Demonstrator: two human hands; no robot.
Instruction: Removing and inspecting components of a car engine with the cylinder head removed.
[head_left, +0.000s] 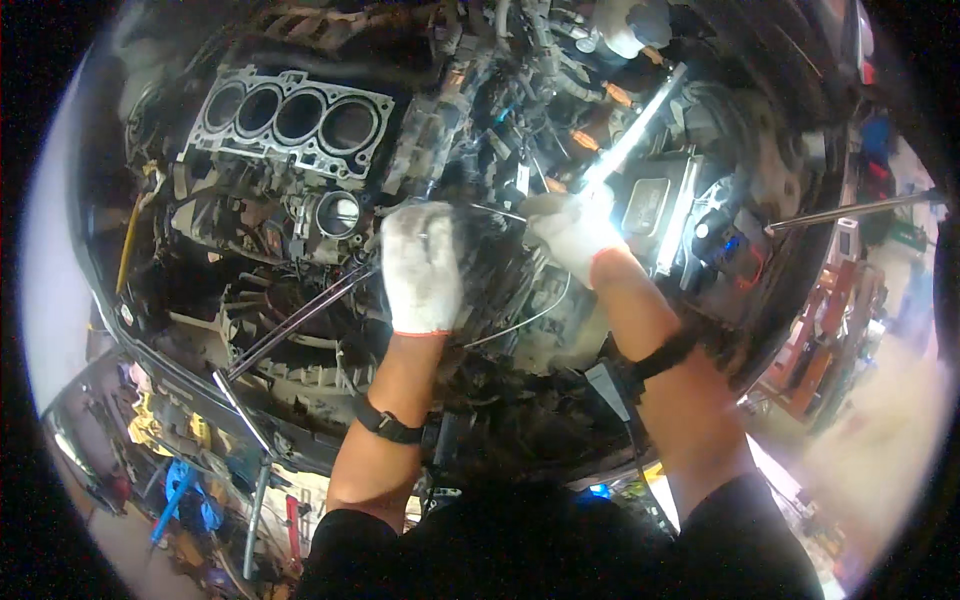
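Note:
Both hands wear white work gloves with orange cuffs and reach into an open engine bay. My left hand (420,262) is closed in a fist beside a round metal throttle opening (340,214); what it holds, if anything, is hidden. My right hand (577,236) is closed, its fingers pinched on the end of a thin metal rod (497,212). The rod spans the gap toward my left hand; whether it touches that hand I cannot tell. A bright light bar (643,122) slants up just beyond my right hand. A thin pale cable (530,318) curves below the hands.
An exposed engine block (290,117) with several round bores lies at the far left. Orange-tipped connectors (585,139) stand near the light bar. A prop rod (850,212) crosses the right rim. Long dark bars (300,320) slant at left. Tools and a blue cloth (185,490) lie lower left.

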